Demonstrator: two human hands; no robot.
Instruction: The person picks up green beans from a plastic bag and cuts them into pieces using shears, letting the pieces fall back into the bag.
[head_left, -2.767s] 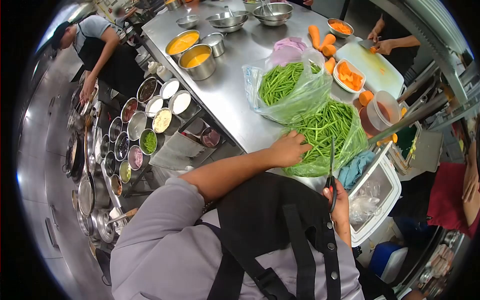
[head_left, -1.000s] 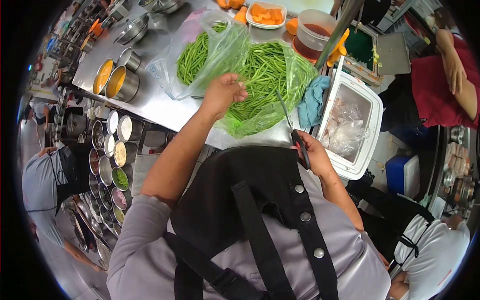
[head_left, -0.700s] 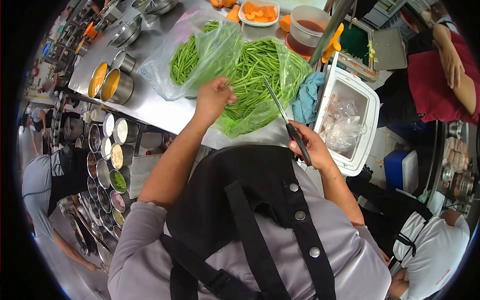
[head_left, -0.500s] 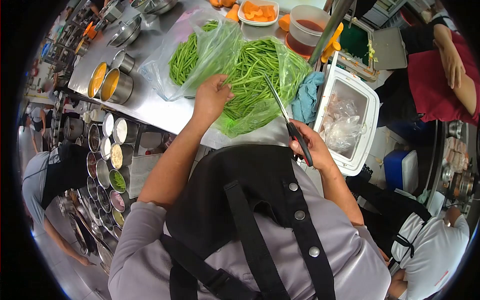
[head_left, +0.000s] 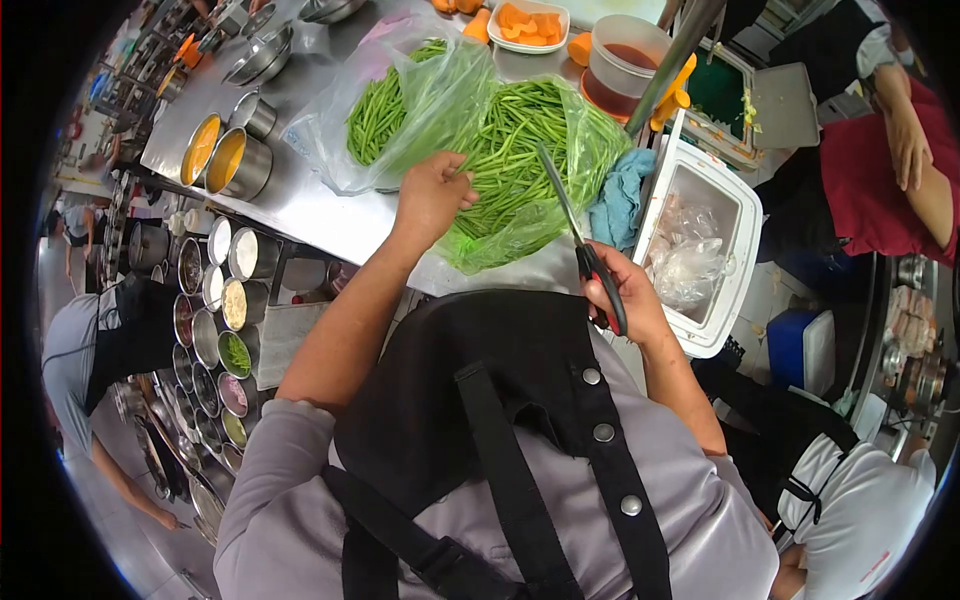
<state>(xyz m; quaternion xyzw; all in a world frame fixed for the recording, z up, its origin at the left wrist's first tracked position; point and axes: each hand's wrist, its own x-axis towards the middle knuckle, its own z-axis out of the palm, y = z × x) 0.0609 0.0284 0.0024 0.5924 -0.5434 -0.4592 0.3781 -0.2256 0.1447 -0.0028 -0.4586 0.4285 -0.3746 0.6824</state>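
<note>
Scissors with black and red handles point(head_left: 607, 290) are gripped in my right hand point(head_left: 636, 296), in front of my chest. Their long blades point up and left over a pile of green beans point(head_left: 525, 130) in an open clear plastic bag. My left hand point(head_left: 430, 200) is at the left edge of that pile, fingers curled in and thumb near the fingertips; what they hold, if anything, is hidden. A second plastic bag point(head_left: 440, 90) with more green beans point(head_left: 375, 120) lies just beyond my left hand.
A blue cloth point(head_left: 622, 198) lies by the table edge, next to a white bin point(head_left: 735, 270) holding plastic bags. Orange-filled pots point(head_left: 238, 165) stand at left, a tub of red liquid point(head_left: 628, 50) at back right. Below left are several metal containers point(head_left: 243, 255). Other people stand on both sides.
The view has shifted slightly. My left hand stays curled by the beans, and the scissors remain in my right hand over the pile, with little change in pose.
</note>
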